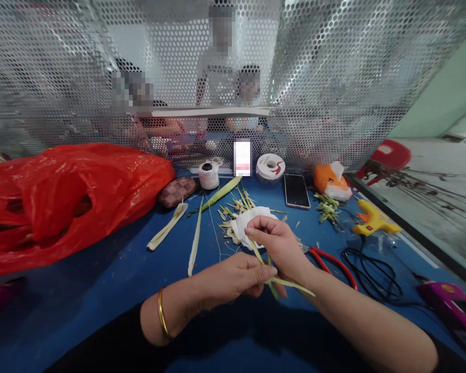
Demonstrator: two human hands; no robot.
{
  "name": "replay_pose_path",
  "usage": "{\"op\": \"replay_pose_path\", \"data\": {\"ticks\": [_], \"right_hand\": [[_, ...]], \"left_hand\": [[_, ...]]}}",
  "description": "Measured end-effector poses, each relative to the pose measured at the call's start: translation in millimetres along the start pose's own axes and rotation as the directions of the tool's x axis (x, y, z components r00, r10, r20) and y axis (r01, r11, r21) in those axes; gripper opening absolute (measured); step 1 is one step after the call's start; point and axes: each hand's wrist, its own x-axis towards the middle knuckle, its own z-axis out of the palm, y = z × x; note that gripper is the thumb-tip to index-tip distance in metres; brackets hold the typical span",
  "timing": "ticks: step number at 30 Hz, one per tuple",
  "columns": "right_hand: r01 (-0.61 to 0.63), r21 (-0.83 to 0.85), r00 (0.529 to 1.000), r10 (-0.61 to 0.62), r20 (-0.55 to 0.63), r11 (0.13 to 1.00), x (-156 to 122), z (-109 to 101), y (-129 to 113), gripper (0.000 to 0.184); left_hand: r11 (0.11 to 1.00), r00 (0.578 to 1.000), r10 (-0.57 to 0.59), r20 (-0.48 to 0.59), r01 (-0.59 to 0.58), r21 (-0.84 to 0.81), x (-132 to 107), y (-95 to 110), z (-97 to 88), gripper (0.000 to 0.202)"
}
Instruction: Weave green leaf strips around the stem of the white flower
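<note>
My left hand (233, 277), with a gold bangle at its wrist, pinches narrow pale-green leaf strips (295, 286) between thumb and fingers. One strip runs up to my right hand (277, 241), whose thumb and forefinger are closed on its upper end. Other strip ends poke out below the left thumb. Just beyond the hands lies a crumpled white tissue (241, 225) among cut leaf scraps (228, 229). Pliers with red handles (334, 261) rest beside my right forearm. Left of the scraps are dry husk-like leaves (166, 228) and a greener one (221, 194).
A red plastic bag (62, 202) covers the left side. Along the back stand a thread spool (208, 176), a ribbon roll (271, 167), a phone (296, 191) and an orange tissue pack (332, 181). A yellow glue gun (375, 220) with black cord lies right. Perforated metal mesh (318, 103) rises behind.
</note>
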Motion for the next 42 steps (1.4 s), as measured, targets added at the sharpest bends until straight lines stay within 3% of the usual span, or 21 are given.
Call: {"op": "replay_pose_path", "data": {"ticks": [4, 7, 11, 16, 19, 26, 42], "right_hand": [[-0.006, -0.007, 0.999, 0.006, 0.033, 1.0, 3, -2, 2, 0.018], [-0.045, 0.056, 0.998, 0.042, 0.046, 0.997, 9, -7, 2, 0.022], [-0.123, 0.128, 0.991, 0.127, -0.027, 0.984, 15, -17, -4, 0.034], [-0.202, -0.016, 0.96, 0.201, 0.195, 0.979, 16, -21, -10, 0.026], [-0.182, -0.012, 0.968, 0.181, 0.173, 0.983, 14, -18, -8, 0.022], [-0.1, 0.036, 0.993, 0.097, 0.073, 0.994, 10, -12, -1, 0.023], [0.006, 0.148, 0.997, 0.006, -0.078, 0.989, 2, 0, 9, 0.026]], "left_hand": [[0.995, 0.999, -0.035, -0.004, 0.034, -0.098, 2, -2, 3.8, 0.049], [0.977, 0.988, -0.097, -0.12, 0.072, -0.199, 7, -4, 2.3, 0.045], [0.962, 0.954, -0.097, -0.285, 0.016, -0.274, 12, -4, -6.3, 0.039], [0.966, 0.934, -0.102, -0.343, 0.011, -0.257, 12, -4, -14.5, 0.046], [0.974, 0.933, -0.107, -0.344, 0.03, -0.223, 12, -5, -14.7, 0.053], [0.973, 0.941, -0.114, -0.319, 0.04, -0.228, 12, -4, -14.4, 0.03], [0.969, 0.975, -0.102, -0.197, 0.053, -0.24, 5, 0, -18.7, 0.033]]}}
